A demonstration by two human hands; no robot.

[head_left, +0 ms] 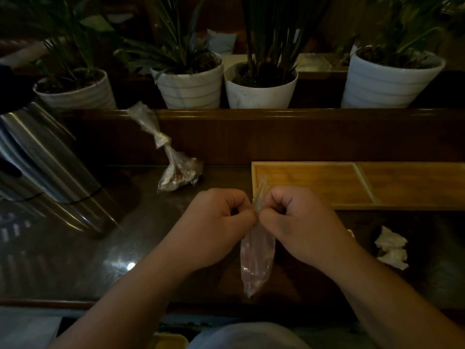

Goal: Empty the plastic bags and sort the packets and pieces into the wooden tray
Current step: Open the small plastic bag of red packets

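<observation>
My left hand (216, 222) and my right hand (299, 222) both pinch the top of a clear plastic bag (256, 260) that hangs between them above the dark table; its reddish contents are blurred. A second clear bag (180, 172), knotted and twisted, lies on the table to the left with brownish pieces inside. The wooden tray (362, 183) sits just beyond my right hand, its two visible compartments bare.
A crumpled white tissue (392, 248) lies at the right. A shiny metal appliance (42, 157) stands at the left. Behind a raised wooden ledge (251, 117) stand several potted plants (261, 86). The table's front edge is near my forearms.
</observation>
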